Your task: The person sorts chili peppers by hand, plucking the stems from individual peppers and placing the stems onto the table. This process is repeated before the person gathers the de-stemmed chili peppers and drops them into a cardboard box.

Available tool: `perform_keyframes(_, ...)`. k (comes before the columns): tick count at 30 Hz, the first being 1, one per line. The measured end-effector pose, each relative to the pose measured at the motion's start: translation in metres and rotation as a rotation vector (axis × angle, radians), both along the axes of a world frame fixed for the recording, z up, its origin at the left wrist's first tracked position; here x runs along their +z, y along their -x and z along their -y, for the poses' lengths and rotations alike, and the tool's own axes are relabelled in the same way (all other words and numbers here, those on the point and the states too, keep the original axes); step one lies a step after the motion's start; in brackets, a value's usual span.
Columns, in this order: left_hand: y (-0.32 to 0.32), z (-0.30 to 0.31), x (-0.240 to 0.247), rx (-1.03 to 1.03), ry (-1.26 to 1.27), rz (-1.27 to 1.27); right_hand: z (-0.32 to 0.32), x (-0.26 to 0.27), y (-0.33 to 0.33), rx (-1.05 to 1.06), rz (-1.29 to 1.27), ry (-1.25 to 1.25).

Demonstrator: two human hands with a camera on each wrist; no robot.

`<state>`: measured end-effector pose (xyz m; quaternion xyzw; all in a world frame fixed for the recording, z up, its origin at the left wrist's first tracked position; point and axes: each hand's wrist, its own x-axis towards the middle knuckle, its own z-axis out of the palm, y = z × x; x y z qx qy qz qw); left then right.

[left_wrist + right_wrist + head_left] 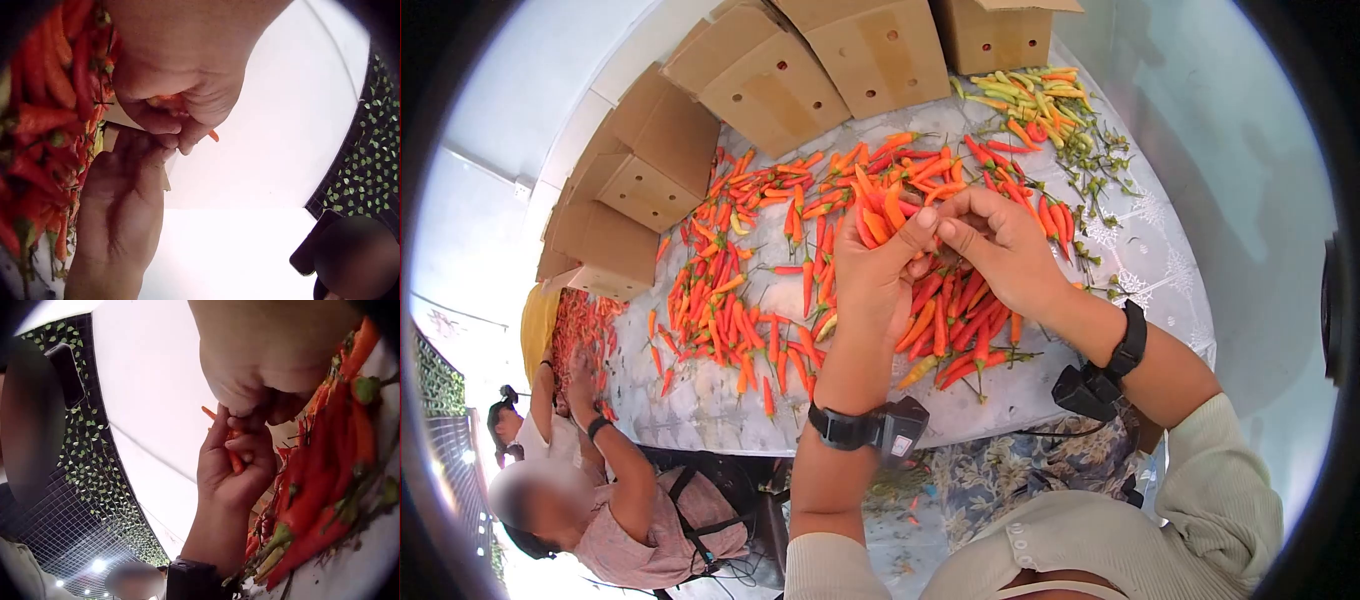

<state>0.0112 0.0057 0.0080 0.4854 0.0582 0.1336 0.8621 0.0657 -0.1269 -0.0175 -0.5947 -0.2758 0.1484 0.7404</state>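
Note:
My left hand (872, 278) grips a small bunch of red-orange chili peppers (878, 212), their tips poking up past the fingers. Close against its thumb, my right hand (1006, 246) has thumb and forefinger brought together, pinching at the end of a chili. The pinched end itself is hidden by the fingertips. In the right wrist view, an orange chili (236, 462) shows between the curled fingers of the left hand (225, 478). Below both hands lies a heap of red chilies (960, 315), many with green stems.
Loose red and orange chilies (720, 300) spread over the patterned tablecloth (1140, 265). Yellow-green chilies (1030, 98) and a scatter of green stems (1100, 165) lie at the back right. Cardboard boxes (765, 85) line the far edge. Another person (635, 500) sits at the left.

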Motion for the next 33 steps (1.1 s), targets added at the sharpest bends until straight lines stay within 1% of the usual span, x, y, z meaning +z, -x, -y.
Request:
perform_keyframes(3,0.001,0.0,0.002,-0.011,0.013,0.018,0.003,0.002,0.003,-0.173,0.263,0.114)
perform_keyframes(6,0.002,-0.001,0.002,-0.026,-0.007,0.032,0.007,0.011,0.006,-0.265,0.393,0.177)
perform_keyframes(9,0.001,-0.003,-0.002,-0.027,-0.072,0.052,0.007,0.006,0.005,-0.327,0.544,0.174)
perform_keyframes(12,0.003,-0.002,0.002,0.006,-0.133,0.006,0.007,0.007,0.004,-0.361,0.674,0.154)
perform_keyframes(15,0.004,-0.007,0.003,-0.056,-0.095,-0.009,0.01,0.014,0.003,-0.307,0.793,0.158)
perform_keyframes(18,0.002,-0.012,0.0,-0.136,-0.009,-0.004,0.013,0.018,-0.003,-0.252,0.87,0.149)
perform_keyframes(21,0.004,-0.009,0.001,-0.14,0.115,-0.09,0.015,0.021,-0.006,-0.221,0.95,0.145)
perform_keyframes(24,0.006,-0.011,0.001,-0.184,0.203,-0.115,0.016,0.025,-0.006,-0.179,0.949,0.123)
perform_keyframes(27,0.006,-0.013,0.0,-0.226,0.256,-0.073,0.016,0.027,-0.006,-0.171,0.969,0.11)
perform_keyframes(30,0.005,-0.015,-0.002,-0.224,0.243,-0.009,0.016,0.025,-0.004,-0.207,0.985,0.114)
perform_keyframes(33,0.006,-0.011,0.002,-0.148,0.158,0.071,0.018,0.027,-0.002,-0.263,0.975,0.196)
